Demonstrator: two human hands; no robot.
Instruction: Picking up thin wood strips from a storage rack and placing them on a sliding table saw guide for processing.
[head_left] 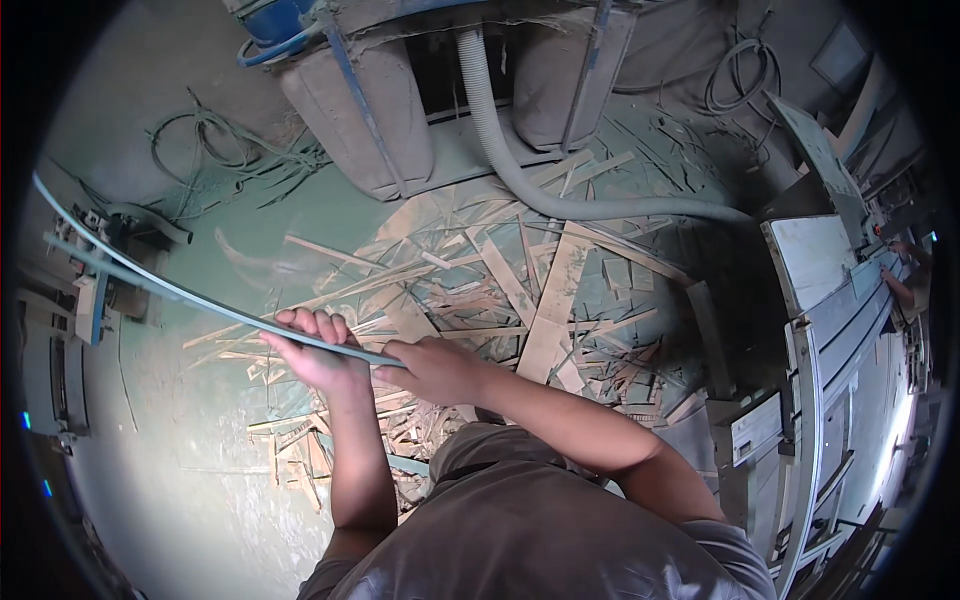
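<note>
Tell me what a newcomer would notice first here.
Likely the long pale strip, held by the left hand and right hand and reaching to the upper left. Next come the wood offcuts strewn over the floor at centre, then the ribbed hose curving from top centre rightward.

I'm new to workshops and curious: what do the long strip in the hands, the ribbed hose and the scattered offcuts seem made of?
Long strip: perhaps plastic or coated wood; smooth, pale bluish surface, but the look leaves it open.
Ribbed hose: probably flexible plastic; matte grey, close rings, sweeping bend.
Scattered offcuts: likely wood or wood-based board; tan, flat, bare-looking faces.
</note>
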